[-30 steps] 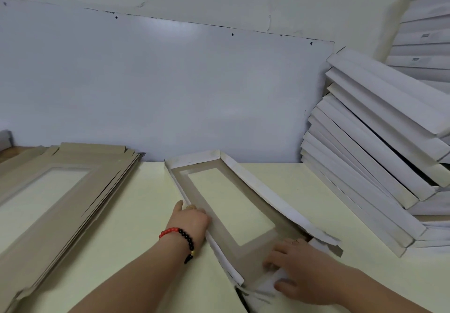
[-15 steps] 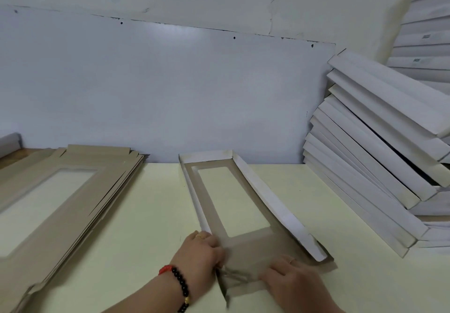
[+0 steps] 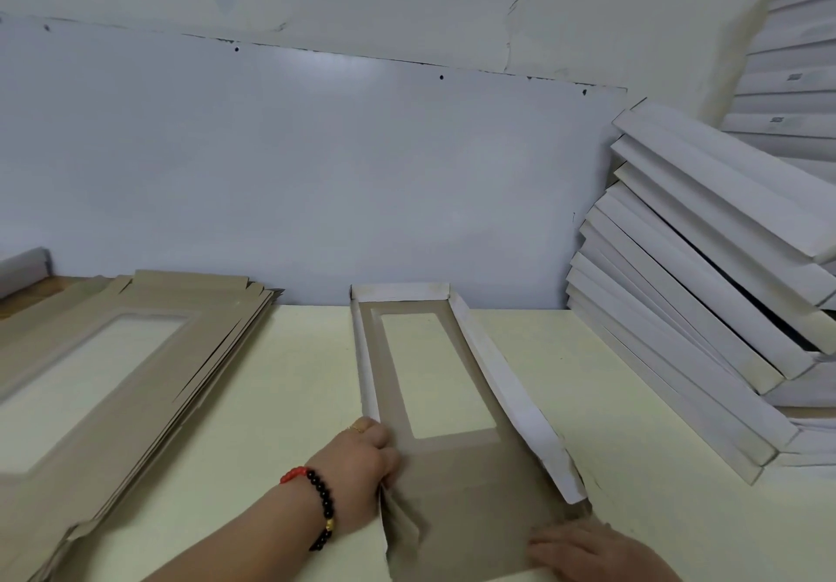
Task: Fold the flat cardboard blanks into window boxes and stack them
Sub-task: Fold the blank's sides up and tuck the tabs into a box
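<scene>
At the near edge of the bench, the right hand (image 3: 588,552) lies flat with straight fingers on the near flap of the half-folded box (image 3: 457,405), while the left hand (image 3: 362,459) grips its left wall with curled fingers. The card looks light, thin and easily creased, so hold it along the scored folds. Farther left lie flat blanks (image 3: 113,378); finished boxes (image 3: 705,310) lean at the far right.
</scene>
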{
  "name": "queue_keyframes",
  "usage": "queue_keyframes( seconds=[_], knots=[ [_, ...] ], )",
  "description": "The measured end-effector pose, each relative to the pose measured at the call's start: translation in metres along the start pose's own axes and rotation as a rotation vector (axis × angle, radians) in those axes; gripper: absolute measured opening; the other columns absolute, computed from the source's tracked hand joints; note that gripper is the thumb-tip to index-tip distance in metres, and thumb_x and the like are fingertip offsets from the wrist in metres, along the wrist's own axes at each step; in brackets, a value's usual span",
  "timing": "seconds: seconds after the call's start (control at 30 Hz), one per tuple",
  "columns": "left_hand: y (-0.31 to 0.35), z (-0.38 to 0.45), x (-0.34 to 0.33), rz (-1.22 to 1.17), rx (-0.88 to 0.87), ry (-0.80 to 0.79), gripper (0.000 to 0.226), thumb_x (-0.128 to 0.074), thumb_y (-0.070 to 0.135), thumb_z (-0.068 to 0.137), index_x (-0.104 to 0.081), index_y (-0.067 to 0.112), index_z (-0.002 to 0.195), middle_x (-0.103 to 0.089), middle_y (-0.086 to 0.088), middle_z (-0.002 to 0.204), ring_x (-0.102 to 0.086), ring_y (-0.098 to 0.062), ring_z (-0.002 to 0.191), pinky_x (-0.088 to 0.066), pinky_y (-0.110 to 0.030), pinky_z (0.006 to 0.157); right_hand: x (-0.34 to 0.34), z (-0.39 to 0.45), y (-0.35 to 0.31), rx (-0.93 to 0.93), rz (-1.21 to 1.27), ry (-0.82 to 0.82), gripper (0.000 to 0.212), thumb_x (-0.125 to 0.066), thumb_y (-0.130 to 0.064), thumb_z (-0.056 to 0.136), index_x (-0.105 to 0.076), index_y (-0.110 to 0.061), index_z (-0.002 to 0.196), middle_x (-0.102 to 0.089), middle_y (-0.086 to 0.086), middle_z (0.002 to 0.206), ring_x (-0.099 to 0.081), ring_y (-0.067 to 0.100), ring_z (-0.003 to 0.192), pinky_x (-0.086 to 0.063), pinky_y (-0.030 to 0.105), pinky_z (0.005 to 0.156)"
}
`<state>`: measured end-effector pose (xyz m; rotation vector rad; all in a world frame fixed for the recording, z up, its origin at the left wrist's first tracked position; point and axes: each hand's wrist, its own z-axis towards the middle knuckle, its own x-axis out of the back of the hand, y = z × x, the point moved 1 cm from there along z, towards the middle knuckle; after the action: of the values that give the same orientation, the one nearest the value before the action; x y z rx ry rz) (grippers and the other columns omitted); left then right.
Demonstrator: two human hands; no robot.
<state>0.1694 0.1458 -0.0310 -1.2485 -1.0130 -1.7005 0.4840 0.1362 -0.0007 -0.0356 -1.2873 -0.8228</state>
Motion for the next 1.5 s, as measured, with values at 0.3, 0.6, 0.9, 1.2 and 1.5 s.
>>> queue_keyframes(
  seconds=[0.3,0.6,0.9,1.2,1.5],
  knots=[
    [-0.006,-0.010,-0.001,-0.187,0.093,0.007,0.035,-0.035,0.028,0.063,-0.058,0.026,0.089,-0.045,0.014,0.102,-0.032,-0.002,0.115,-0.012,-0.017,0.106,-0.014,-0.018,-0.001,-0.812,0.590,0.183,0.052,-0.079,0.002,0.059,-0.037,-0.029,0.060,-0.044,-0.012,0.058,-0.044,0.004,0.048,-0.037,0.014,0.049],
    [-0.003,-0.013,-0.004,-0.304,0.078,-0.014,0.025,-0.061,0.017,0.070,-0.069,0.026,0.091,-0.046,0.023,0.118,-0.016,0.002,0.131,-0.002,-0.010,0.107,-0.016,-0.011,0.038,-1.168,1.200,-0.068,0.044,-0.050,0.018,0.077,-0.060,-0.016,0.104,-0.065,0.011,0.067,-0.068,0.028,0.058,-0.053,0.037,0.065],
    [-0.004,-0.012,0.002,-0.403,0.111,-0.076,0.039,-0.059,0.059,0.081,-0.062,0.020,0.074,-0.054,0.017,0.116,-0.035,-0.004,0.123,-0.021,-0.010,0.106,-0.027,0.023,0.043,-0.760,0.957,-0.359,0.071,-0.042,0.001,0.078,-0.035,-0.052,0.125,-0.067,0.003,0.077,-0.061,0.011,0.053,-0.047,0.020,0.048],
    [0.027,-0.003,-0.002,0.200,0.069,-0.049,0.055,-0.013,0.055,0.098,-0.053,0.019,0.112,-0.048,-0.005,0.116,-0.040,-0.026,0.115,-0.029,-0.034,0.101,-0.042,0.034,0.055,-0.336,0.538,-0.495,0.056,-0.044,-0.016,0.088,-0.044,-0.048,0.135,-0.041,-0.016,0.097,-0.050,0.002,0.094,-0.037,0.009,0.080],
    [0.031,0.005,-0.008,0.239,0.100,-0.146,0.041,-0.022,0.043,0.101,-0.048,0.019,0.121,-0.045,-0.008,0.118,-0.039,-0.029,0.114,-0.035,-0.037,0.094,-0.042,0.034,0.080,-0.078,0.147,-0.432,0.002,-0.049,-0.034,0.088,-0.049,-0.035,0.090,-0.044,-0.009,0.085,-0.044,0.009,0.072,-0.031,0.026,0.059]
  ],
)
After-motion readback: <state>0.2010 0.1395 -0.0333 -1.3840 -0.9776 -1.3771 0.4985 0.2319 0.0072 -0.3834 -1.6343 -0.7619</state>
